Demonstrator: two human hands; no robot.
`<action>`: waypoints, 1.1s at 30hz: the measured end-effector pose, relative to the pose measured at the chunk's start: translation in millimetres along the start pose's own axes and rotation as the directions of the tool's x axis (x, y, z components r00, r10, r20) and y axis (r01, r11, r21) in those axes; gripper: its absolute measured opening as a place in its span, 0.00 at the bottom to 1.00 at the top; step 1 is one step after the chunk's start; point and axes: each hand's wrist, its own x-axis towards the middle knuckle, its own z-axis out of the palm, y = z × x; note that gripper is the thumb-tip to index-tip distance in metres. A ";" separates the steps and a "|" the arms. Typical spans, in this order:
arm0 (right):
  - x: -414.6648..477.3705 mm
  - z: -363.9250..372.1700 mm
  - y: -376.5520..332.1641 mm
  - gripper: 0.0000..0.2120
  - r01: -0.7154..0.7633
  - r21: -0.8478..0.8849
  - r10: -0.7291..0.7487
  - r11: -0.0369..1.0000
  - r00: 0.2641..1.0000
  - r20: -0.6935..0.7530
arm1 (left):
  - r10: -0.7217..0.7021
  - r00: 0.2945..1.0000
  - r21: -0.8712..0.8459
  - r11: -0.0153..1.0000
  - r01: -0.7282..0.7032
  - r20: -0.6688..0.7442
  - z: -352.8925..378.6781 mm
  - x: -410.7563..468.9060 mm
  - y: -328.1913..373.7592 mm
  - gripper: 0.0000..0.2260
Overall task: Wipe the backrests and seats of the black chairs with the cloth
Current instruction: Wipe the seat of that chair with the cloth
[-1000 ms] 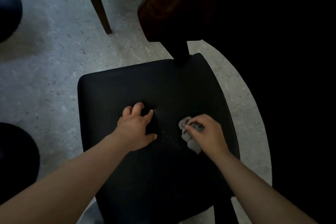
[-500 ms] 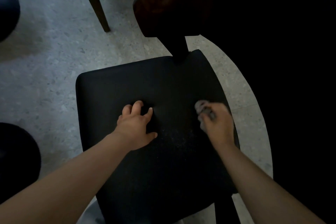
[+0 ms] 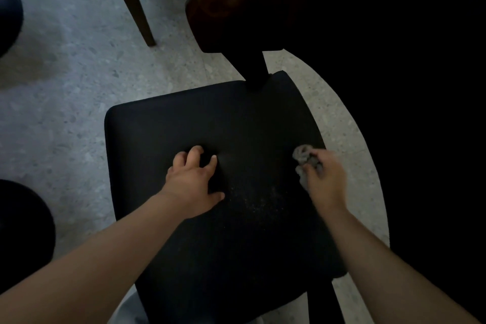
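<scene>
Here the right hand (image 3: 326,179) grips a crumpled grey cloth (image 3: 302,158) at the right edge of the chair seat (image 3: 200,118); the left hand (image 3: 193,179) rests spread and empty mid-seat.

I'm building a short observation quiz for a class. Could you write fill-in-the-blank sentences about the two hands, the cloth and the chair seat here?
1. The right hand grips a crumpled ___ cloth.
2. The left hand rests on the black seat and holds ___.
3. Pale specks lie on the seat ___ the two hands.

Missing words: grey; nothing; between.
</scene>
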 end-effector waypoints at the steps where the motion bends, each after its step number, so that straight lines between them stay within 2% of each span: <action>1: -13.6 -0.3 -3.0 0.11 0.032 -0.004 -0.031 0.999 0.998 0.055 | 0.001 1.000 -0.005 1.000 -0.001 -0.001 -0.6 0.2 -0.3 0.40; 3: -34.3 -2.3 -13.8 0.11 0.095 -0.009 -0.093 0.995 0.982 0.164 | 0.001 1.000 -0.012 1.000 -0.001 0.003 -1.4 -0.5 -0.7 0.40; 5: -36.4 -5.2 -30.2 0.12 0.151 0.019 -0.152 0.988 0.975 0.163 | 0.004 1.000 -0.009 1.000 -0.004 0.001 -1.7 -0.6 -0.8 0.40; 8: 8.3 -9.0 -47.9 0.11 0.244 0.003 -0.244 0.970 0.968 -0.050 | 0.008 1.000 -0.010 1.000 -0.009 -0.015 0.6 -0.6 -1.9 0.40; 11: 74.3 -10.2 -63.9 0.11 0.216 -0.039 -0.219 0.976 0.960 -0.175 | 0.015 0.999 -0.019 1.000 -0.016 -0.030 3.4 -0.3 -3.8 0.40; 15: 92.5 1.6 -72.1 0.12 0.139 -0.082 -0.145 0.987 0.987 -0.071 | 0.017 0.999 -0.028 0.999 -0.018 -0.041 4.0 0.7 -4.1 0.39; 19: 34.3 -1.3 -54.4 0.12 0.228 0.001 -0.228 0.974 0.974 0.005 | 0.017 0.999 -0.035 0.999 -0.018 -0.028 0.4 -0.7 -3.7 0.39; 22: -5.5 -1.4 -28.4 0.13 0.271 -0.049 -0.261 0.961 0.953 0.155 | 0.011 1.000 -0.037 0.999 -0.012 -0.015 -1.7 -1.5 -2.8 0.39; 24: -10.9 -7.6 -18.6 0.13 0.274 -0.058 -0.259 0.960 0.948 0.186 | 0.007 1.000 -0.035 0.999 -0.008 -0.017 -2.7 -1.4 -1.7 0.39; 28: 21.0 -23.1 -6.4 0.12 0.210 -0.147 -0.214 0.967 0.977 -0.008 | 0.006 1.000 -0.035 0.999 -0.007 -0.014 -3.5 -1.0 -0.6 0.39; 30: 29.3 -20.0 -3.4 0.12 0.129 -0.175 -0.137 0.976 0.990 -0.033 | 0.009 1.000 -0.032 0.999 -0.009 -0.009 -4.0 -0.5 -0.9 0.38; 33: 2.3 -4.2 -4.0 0.11 0.072 -0.099 -0.078 0.993 0.995 -0.065 | 0.005 1.000 -0.027 1.000 -0.005 -0.009 -3.6 -0.9 -0.8 0.38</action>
